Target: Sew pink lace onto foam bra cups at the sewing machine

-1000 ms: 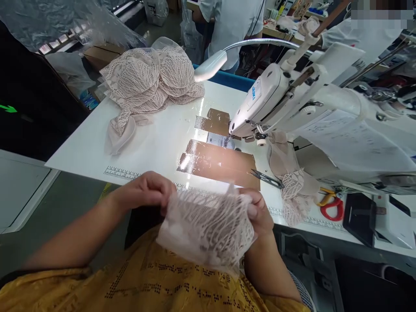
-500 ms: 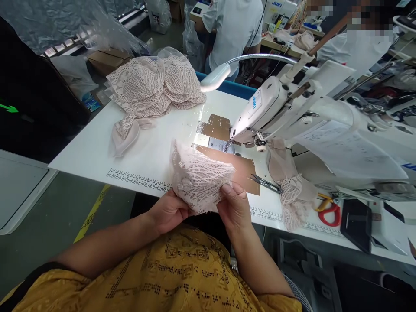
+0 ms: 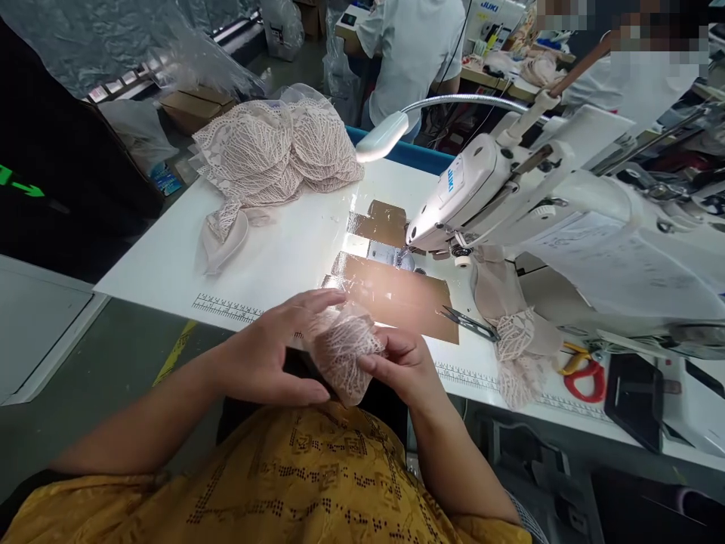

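A pale pink lace bra cup (image 3: 345, 351) is held over the table's front edge, folded into a narrow bundle. My right hand (image 3: 399, 363) pinches its right side between thumb and fingers. On the left, my left hand (image 3: 277, 347) is spread, thumb and fingers apart around the cup's left side; whether it touches the lace I cannot tell. Beyond the hands stands a white sewing machine (image 3: 458, 196), its needle area over a metal plate (image 3: 382, 253) with brown tape (image 3: 390, 291) around it. Black thread snips (image 3: 470, 323) lie right of the tape.
Stacked lace bra pieces (image 3: 272, 151) occupy the table's back left. More lace pieces (image 3: 515, 332) hang by the machine's right, near red-handled scissors (image 3: 586, 378) and a black tray (image 3: 634, 397). A lamp (image 3: 382, 136) reaches over the table. A person in white (image 3: 416, 57) sits beyond.
The lace cup has been turned and folded smaller, and has come lower toward my body. My left hand has loosened its pinch and spread its fingers. My right hand still grips it.
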Demonstrator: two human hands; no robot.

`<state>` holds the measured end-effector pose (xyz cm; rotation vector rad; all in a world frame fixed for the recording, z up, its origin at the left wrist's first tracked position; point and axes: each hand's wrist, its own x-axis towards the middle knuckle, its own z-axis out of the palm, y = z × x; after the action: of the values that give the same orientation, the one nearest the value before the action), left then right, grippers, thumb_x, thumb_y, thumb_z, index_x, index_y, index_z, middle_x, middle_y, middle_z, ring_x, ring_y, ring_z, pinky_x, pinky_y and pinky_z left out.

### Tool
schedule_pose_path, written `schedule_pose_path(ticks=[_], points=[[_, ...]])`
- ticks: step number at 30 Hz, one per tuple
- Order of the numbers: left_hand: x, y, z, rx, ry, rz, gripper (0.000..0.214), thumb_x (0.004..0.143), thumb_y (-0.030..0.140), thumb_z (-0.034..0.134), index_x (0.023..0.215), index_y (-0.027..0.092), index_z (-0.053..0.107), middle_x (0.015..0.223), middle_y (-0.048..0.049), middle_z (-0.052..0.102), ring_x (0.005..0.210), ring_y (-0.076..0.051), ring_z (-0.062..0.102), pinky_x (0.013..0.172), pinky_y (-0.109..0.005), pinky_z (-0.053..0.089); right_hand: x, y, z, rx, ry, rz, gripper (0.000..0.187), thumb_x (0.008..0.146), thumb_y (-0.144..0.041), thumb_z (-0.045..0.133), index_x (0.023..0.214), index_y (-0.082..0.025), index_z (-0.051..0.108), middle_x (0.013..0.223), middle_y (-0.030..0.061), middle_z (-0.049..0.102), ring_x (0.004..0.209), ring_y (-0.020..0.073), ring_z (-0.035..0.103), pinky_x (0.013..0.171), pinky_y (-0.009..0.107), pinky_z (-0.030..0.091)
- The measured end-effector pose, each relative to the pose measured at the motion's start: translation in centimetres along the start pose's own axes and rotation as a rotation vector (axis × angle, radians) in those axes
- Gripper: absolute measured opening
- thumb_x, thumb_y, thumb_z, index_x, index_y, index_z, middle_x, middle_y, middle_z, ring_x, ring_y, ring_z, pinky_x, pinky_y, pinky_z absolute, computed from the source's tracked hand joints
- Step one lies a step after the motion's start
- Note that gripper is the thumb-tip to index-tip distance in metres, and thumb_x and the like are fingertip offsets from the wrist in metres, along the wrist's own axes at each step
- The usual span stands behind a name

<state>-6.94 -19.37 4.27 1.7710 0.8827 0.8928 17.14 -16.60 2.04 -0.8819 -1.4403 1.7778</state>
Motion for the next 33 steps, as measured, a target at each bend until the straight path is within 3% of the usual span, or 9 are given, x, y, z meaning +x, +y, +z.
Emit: schedule_pose_path(ticks=[4, 6, 9, 12, 15, 17, 21, 26, 33], points=[[0.7, -0.7, -0.2, 0.159, -0.238, -0.074, 0.027, 0.08, 0.011, 0.058, 0.105, 0.016, 0.067, 0.089, -0.0024, 0.068, 0.079, -0.015, 0.062, 0.07, -0.022, 0.049, -0.4, -0.4, -0.1, 0.0, -0.095, -0.063, 0.026, 0.075, -0.033, 0.075, 0.059, -0.019, 0.061, 0.065, -0.001, 0.06, 0.059, 0.0119, 0.052, 0.058, 0.025, 0.044], [0.6, -1.5, -1.0, 0.264, -0.112, -0.111, 0.02, 0.082, 0.009, 0.052, 0.091, 0.015, 0.069, 0.081, -0.0016, 0.067, 0.074, -0.013, 0.061, 0.068, -0.021, 0.046, -0.6, -0.6, -0.5, 0.005, -0.107, -0.115, 0.028, 0.075, -0.033, 0.075, 0.057, -0.019, 0.059, 0.062, -0.0013, 0.059, 0.056, 0.0117, 0.051, 0.057, 0.026, 0.044], [0.2, -2.1, -2.3, 0.307, 0.154, -0.152, 0.025, 0.084, 0.014, 0.056, 0.105, 0.016, 0.069, 0.104, -0.0046, 0.069, 0.096, -0.018, 0.062, 0.085, -0.024, 0.047, -0.8, -1.1, -0.9, -0.014, -0.15, -0.106, 0.024, 0.076, -0.033, 0.075, 0.06, -0.02, 0.062, 0.064, -0.0006, 0.06, 0.059, 0.0135, 0.054, 0.06, 0.028, 0.046], [0.3, -1.5, -2.3, -0.031, -0.001, -0.12, 0.053, 0.08, 0.029, 0.069, 0.131, 0.021, 0.058, 0.133, -0.0085, 0.059, 0.124, -0.028, 0.053, 0.106, -0.034, 0.041, -0.5, -1.4, -0.8, -0.057, -0.221, -0.012, 0.019, 0.077, -0.033, 0.073, 0.066, -0.02, 0.065, 0.069, 0.0003, 0.06, 0.064, 0.015, 0.055, 0.063, 0.028, 0.047], [1.0, -0.8, -0.8, -0.2, -0.156, -0.135, 0.072, 0.069, 0.032, 0.08, 0.134, 0.019, 0.054, 0.13, -0.0119, 0.059, 0.119, -0.031, 0.056, 0.102, -0.038, 0.046, -0.2, -1.3, -0.4, -0.094, -0.241, 0.041, 0.02, 0.079, -0.036, 0.072, 0.07, -0.019, 0.065, 0.072, 0.0009, 0.06, 0.066, 0.0147, 0.055, 0.062, 0.028, 0.047], [1.5, -0.9, 0.4, -0.203, -0.149, -0.175, 0.051, 0.073, 0.03, 0.077, 0.12, 0.016, 0.061, 0.109, -0.0093, 0.066, 0.096, -0.024, 0.064, 0.083, -0.031, 0.052, -0.2, -1.1, -0.2, -0.126, -0.204, 0.047, 0.021, 0.079, -0.038, 0.072, 0.072, -0.019, 0.066, 0.073, 0.0011, 0.062, 0.066, 0.0144, 0.055, 0.061, 0.027, 0.046], [1.8, -1.6, 1.9, -0.227, -0.157, -0.209, 0.019, 0.084, 0.03, 0.066, 0.094, 0.014, 0.062, 0.075, 0.0, 0.057, 0.063, -0.01, 0.051, 0.056, -0.019, 0.042, -0.2, -0.5, 0.2, -0.232, -0.049, -0.012, 0.019, 0.079, -0.037, 0.072, 0.073, -0.02, 0.068, 0.073, 0.0011, 0.065, 0.066, 0.0147, 0.058, 0.062, 0.027, 0.046], [1.5, -1.9, 1.9, -0.144, -0.188, -0.191, 0.022, 0.087, 0.033, 0.061, 0.096, 0.013, 0.062, 0.079, -0.0012, 0.057, 0.066, -0.011, 0.051, 0.059, -0.021, 0.042, 0.2, 0.0, 0.6, -0.312, 0.129, -0.18, 0.013, 0.08, -0.031, 0.072, 0.072, -0.022, 0.069, 0.086, 0.0033, 0.069, 0.079, 0.0171, 0.064, 0.072, 0.03, 0.05], [2.1, -1.6, 1.4, -0.009, -0.099, -0.146, 0.021, 0.09, 0.031, 0.06, 0.1, 0.014, 0.067, 0.085, -0.0035, 0.065, 0.073, -0.014, 0.057, 0.067, -0.022, 0.045, 0.6, 0.4, 0.8, -0.286, 0.157, -0.115, 0.019, 0.08, -0.031, 0.071, 0.067, -0.02, 0.063, 0.076, 0.0024, 0.068, 0.067, 0.0142, 0.061, 0.06, 0.026, 0.047]])
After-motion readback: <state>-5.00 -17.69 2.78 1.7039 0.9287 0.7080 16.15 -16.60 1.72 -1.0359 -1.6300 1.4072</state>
